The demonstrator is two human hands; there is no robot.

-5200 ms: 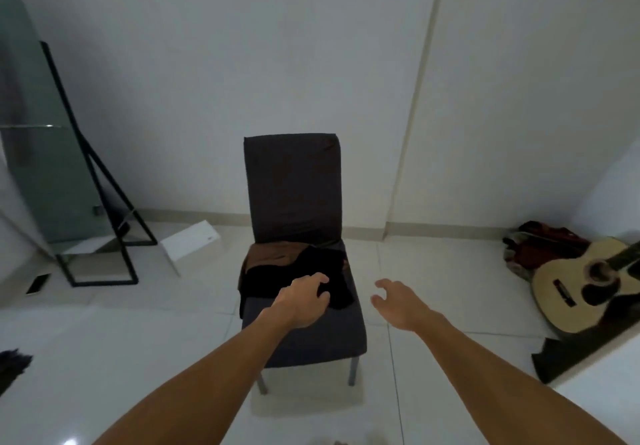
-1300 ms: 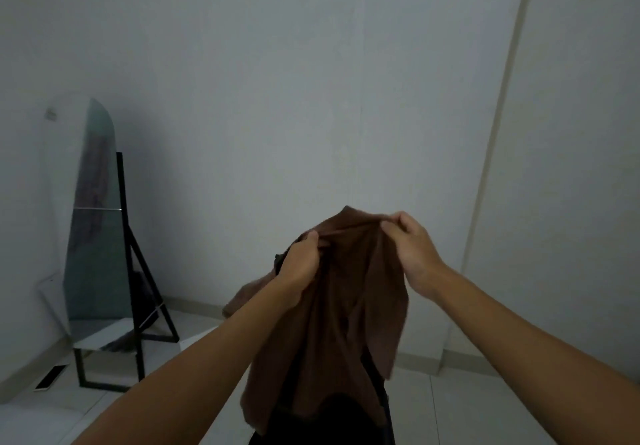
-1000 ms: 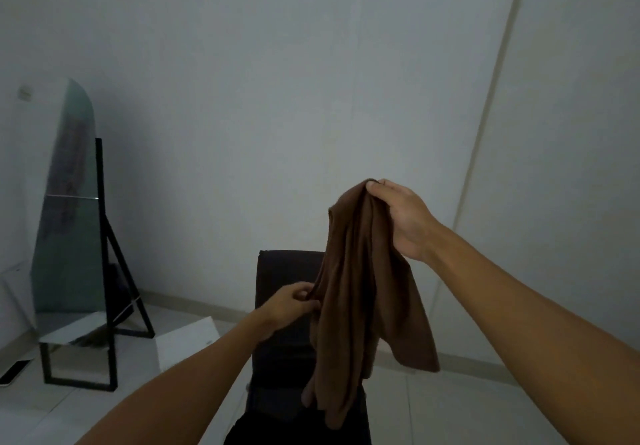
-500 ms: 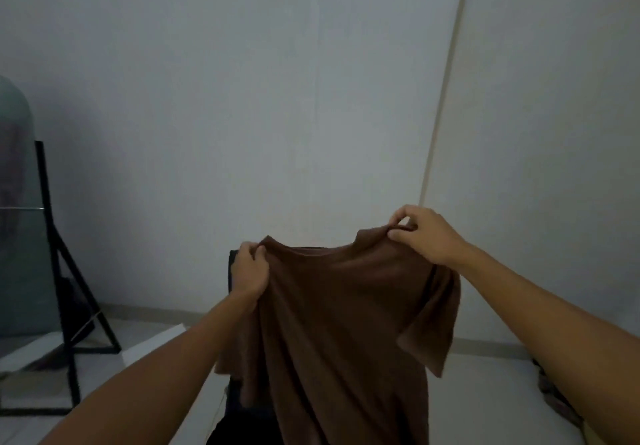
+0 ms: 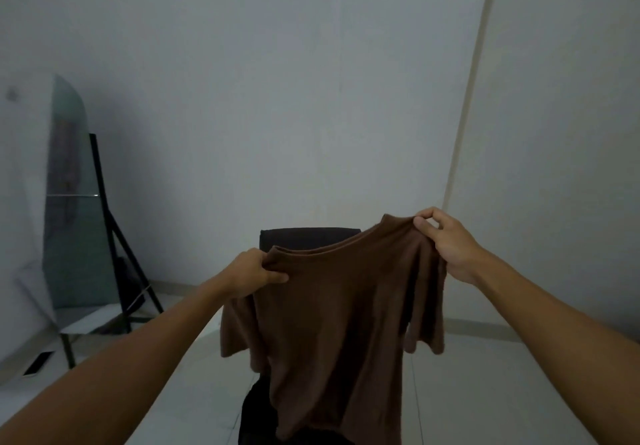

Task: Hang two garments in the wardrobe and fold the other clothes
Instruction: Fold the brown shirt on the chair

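I stand facing a dark chair (image 5: 308, 236) set against a pale, plain wall (image 5: 277, 81); only the top of its backrest and a dark strip low down show past the cloth I hold. To the chair's left a tall mirror (image 5: 69, 202) leans on a black frame, its foot on the light tiled floor (image 5: 194, 358). Further left of the chair, a small flat dark thing lies on the floor near the mirror's base; I cannot tell what it is. To the chair's right a thin pale seam runs up the wall.

The brown T-shirt (image 5: 339, 323) hangs in front of the chair, spread open by its shoulders, body and both short sleeves drooping down.

My left hand (image 5: 249, 273) grips the shirt's left shoulder, fingers curled round a bunched fold, thumb lying across the front. My right hand (image 5: 446, 247) sits higher and farther from the chair's middle, pinching the right shoulder seam between thumb and forefinger. Both forearms reach forward, bare, the neckline sagging between them.
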